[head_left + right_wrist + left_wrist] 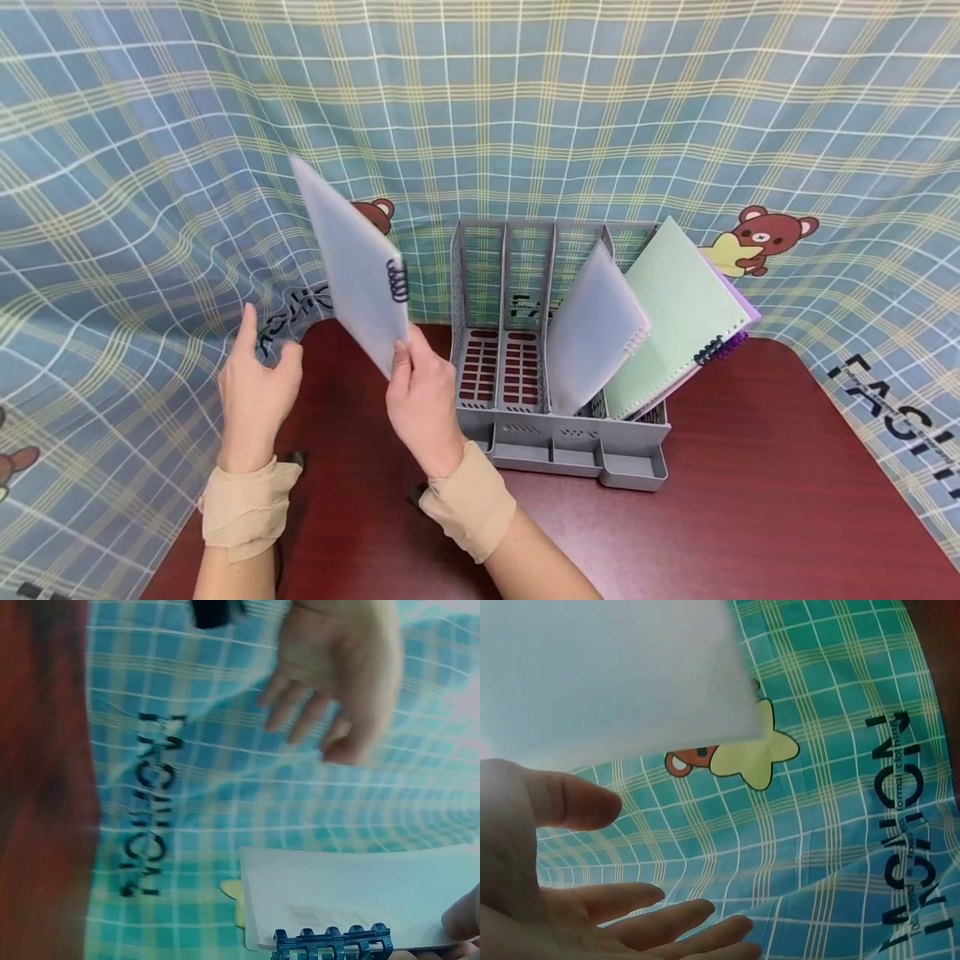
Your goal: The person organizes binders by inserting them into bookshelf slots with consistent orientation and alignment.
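Observation:
My right hand point(423, 400) pinches a white spiral notebook point(352, 258) by its lower corner, thumb on the near face. The notebook is tilted in the air left of a grey desk organizer point(637, 433), its dark ring binding point(397, 282) facing right. In the right wrist view the rings look blue. My left hand point(258, 392) is apart from the notebook, fingers and thumb spread, holding nothing. The left wrist view shows those straight fingers point(682, 922) below the notebook's blurred white sheet point(615, 675).
In the organizer's right slots lean a translucent-covered notebook point(592, 333), a pale green notebook point(678, 308) with black rings and a purple one point(750, 311) behind it. Small trays point(633, 467) line its front. It stands on a dark red table point(750, 483) before a plaid cloth point(570, 108).

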A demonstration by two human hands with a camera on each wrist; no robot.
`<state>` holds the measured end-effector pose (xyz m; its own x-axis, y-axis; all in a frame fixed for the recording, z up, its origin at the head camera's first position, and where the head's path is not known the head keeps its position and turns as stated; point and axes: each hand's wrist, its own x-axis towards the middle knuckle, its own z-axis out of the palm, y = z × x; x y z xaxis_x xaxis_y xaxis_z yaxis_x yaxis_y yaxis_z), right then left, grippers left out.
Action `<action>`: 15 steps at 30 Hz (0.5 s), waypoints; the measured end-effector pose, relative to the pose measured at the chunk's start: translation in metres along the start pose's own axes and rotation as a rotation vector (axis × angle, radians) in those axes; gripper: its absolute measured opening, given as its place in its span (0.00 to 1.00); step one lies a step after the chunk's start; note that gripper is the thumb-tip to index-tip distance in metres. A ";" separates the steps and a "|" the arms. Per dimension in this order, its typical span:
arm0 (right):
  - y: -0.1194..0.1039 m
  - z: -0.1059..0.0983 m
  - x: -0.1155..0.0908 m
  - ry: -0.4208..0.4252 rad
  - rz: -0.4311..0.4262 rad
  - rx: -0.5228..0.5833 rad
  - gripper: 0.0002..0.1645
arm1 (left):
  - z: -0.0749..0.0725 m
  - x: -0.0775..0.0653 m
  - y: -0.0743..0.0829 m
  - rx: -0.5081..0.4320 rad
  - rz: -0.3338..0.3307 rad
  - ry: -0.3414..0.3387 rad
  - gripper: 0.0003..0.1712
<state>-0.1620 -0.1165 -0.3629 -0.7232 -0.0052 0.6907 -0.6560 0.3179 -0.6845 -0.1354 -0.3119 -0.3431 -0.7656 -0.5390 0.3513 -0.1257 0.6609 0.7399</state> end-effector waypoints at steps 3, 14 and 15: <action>-0.002 -0.011 0.006 0.035 -0.018 0.016 0.16 | 0.004 0.000 0.000 -0.020 0.020 -0.019 0.41; -0.009 -0.055 0.023 0.147 -0.001 0.044 0.15 | 0.020 0.002 0.002 -0.074 0.067 -0.063 0.42; -0.010 -0.059 0.025 0.158 0.003 0.050 0.14 | 0.020 0.002 0.002 -0.070 0.066 -0.070 0.42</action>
<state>-0.1608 -0.0643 -0.3255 -0.6847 0.1459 0.7141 -0.6668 0.2703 -0.6945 -0.1500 -0.3010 -0.3524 -0.8133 -0.4561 0.3612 -0.0314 0.6543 0.7556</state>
